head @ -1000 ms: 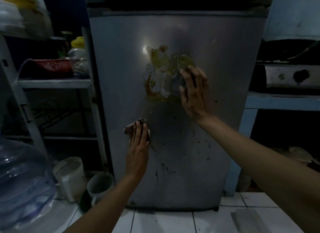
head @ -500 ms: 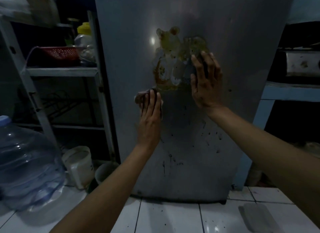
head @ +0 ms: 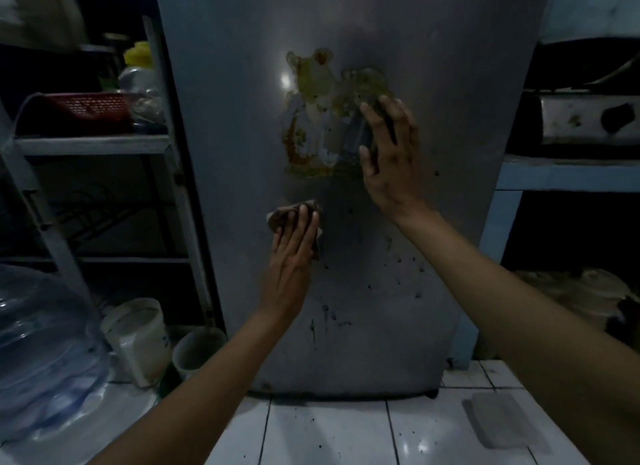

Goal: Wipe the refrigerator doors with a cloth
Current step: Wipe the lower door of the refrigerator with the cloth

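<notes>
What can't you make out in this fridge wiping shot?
- Most of the cloth: head view, covered by the left hand.
- Refrigerator door top: cut off by the frame's upper edge.
- Worn sticker design: faded, partly behind the right hand.

Head view, downward, close to refrigerator door (head: 346,32)

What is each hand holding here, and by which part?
The left hand presses a dark cloth flat against the fridge door, its fingers over the cloth's middle. The right hand holds nothing; its palm rests on the door.
</notes>
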